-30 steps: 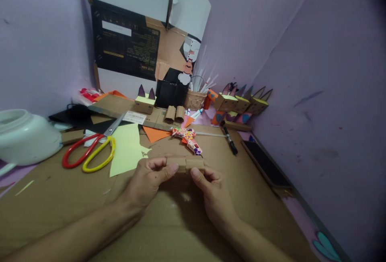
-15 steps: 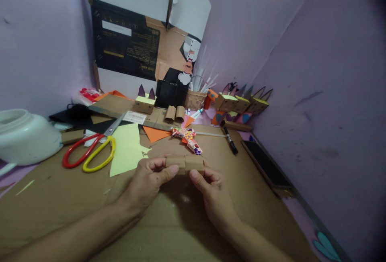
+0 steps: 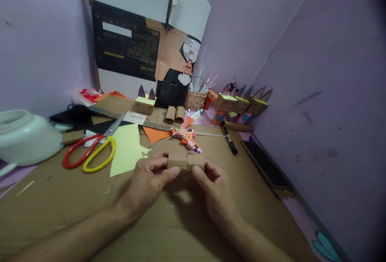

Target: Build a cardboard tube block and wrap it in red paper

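Between my hands, side by side, are two small folded cardboard pieces. My left hand (image 3: 152, 173) is closed on the left cardboard piece (image 3: 177, 160), its thumb along the lower front edge. My right hand (image 3: 212, 175) grips the right cardboard piece (image 3: 196, 160) with thumb and fingers. The inner ends of the pieces meet or nearly meet; I cannot tell if they are joined. Just beyond them lies a flower-patterned glue gun (image 3: 187, 136). Left of my hands are a yellow paper sheet (image 3: 124, 151) and scissors (image 3: 99, 151) with red and yellow handles.
A cardboard sheet (image 3: 144, 230) covers the table. Behind stand a cardboard cat head (image 3: 145, 104), two cardboard tubes (image 3: 175, 114), a basket of sticks (image 3: 195, 99) and several cat figures (image 3: 241, 103). A black marker (image 3: 230, 141) and phone (image 3: 265, 163) lie right; a white pot (image 3: 27, 137) stands left.
The cardboard pieces have shifted slightly up and turned in my fingers, showing more of their front faces. Both hands keep their hold.
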Tool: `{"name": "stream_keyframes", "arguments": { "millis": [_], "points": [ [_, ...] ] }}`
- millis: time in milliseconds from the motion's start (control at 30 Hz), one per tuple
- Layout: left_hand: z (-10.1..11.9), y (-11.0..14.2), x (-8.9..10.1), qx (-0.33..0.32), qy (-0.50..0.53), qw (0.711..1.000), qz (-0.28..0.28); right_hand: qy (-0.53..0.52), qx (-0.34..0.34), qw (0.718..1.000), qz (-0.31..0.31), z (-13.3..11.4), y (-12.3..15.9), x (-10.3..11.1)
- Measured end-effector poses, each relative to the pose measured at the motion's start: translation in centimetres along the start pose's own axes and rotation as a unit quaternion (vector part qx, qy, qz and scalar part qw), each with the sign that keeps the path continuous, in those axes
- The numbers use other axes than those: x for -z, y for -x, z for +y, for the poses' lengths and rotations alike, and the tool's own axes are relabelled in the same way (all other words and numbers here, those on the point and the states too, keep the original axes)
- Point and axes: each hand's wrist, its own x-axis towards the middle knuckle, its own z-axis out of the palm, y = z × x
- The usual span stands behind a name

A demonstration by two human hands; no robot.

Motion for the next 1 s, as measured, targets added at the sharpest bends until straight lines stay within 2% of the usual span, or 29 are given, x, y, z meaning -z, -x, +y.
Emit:
{"name": "stream_keyframes", "arguments": {
  "millis": [100,200,300,400,500,700,1000],
  "points": [
    [0.4,-0.1,0.0,-0.030,-0.037,0.999,-0.007,0.005,-0.014,1.000,0.016,0.1,-0.1,0.2],
    [0.4,0.0,0.0,-0.011,-0.025,1.000,-0.012,0.026,-0.003,0.999,0.022,-0.2,-0.2,0.2],
    [0.1,0.1,-0.1,0.035,0.052,0.998,-0.032,0.030,0.002,0.999,0.021,-0.5,-0.2,0.1],
    [-0.2,0.2,-0.1,0.073,0.153,0.984,-0.062,0.027,0.002,0.999,0.019,-0.4,-0.2,0.0],
    [-0.5,0.2,-0.1,0.096,0.194,0.975,-0.059,0.035,0.012,0.999,0.011,-0.4,-0.1,-0.1],
    [-0.9,0.1,-0.3,0.124,0.172,0.977,-0.006,0.074,0.018,0.997,-0.004,-0.5,0.0,-0.2],
    [-0.9,0.3,-0.6,0.105,0.151,0.983,-0.011,0.080,0.008,0.997,0.013,-0.2,0.2,-0.3]
  ]
}}
